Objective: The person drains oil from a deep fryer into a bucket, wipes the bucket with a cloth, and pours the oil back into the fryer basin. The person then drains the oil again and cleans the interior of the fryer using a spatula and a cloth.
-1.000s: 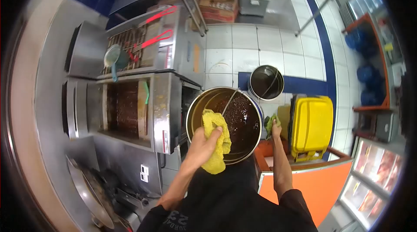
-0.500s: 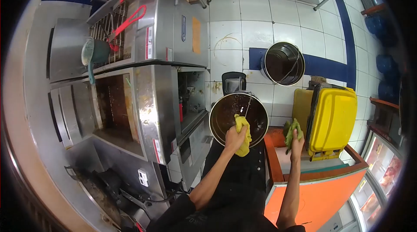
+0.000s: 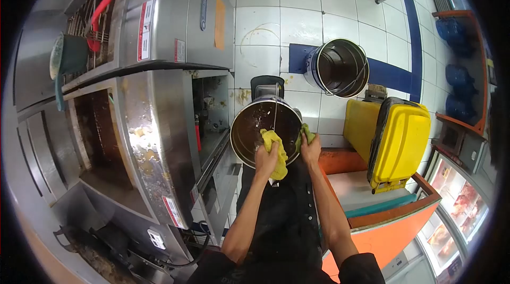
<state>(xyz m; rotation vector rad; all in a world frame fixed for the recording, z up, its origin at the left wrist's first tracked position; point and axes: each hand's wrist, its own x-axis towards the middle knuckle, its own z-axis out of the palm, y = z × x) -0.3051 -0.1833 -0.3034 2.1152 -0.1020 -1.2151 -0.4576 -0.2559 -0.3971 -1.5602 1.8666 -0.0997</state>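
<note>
A large round metal bucket (image 3: 245, 124) with dark liquid or residue inside stands just in front of the body, its wire handle across the opening. My left hand (image 3: 266, 160) is closed on a yellow cloth (image 3: 277, 155) at the bucket's near rim. My right hand (image 3: 311, 150) is closed on a green cloth (image 3: 308, 134) at the bucket's right rim. Part of each cloth is hidden by the fingers.
A second bucket (image 3: 341, 69) stands on the tiled floor ahead. A yellow lidded bin (image 3: 401, 143) is at right, beside an orange counter (image 3: 393, 236). Metal fryers (image 3: 154, 140) line the left, with a green pot (image 3: 73, 55) and red-handled tools (image 3: 106, 5) on top.
My right hand has moved left with the green cloth, from beside the yellow bin to the bucket's right rim. My left hand keeps hold of the yellow cloth. The view has shifted.
</note>
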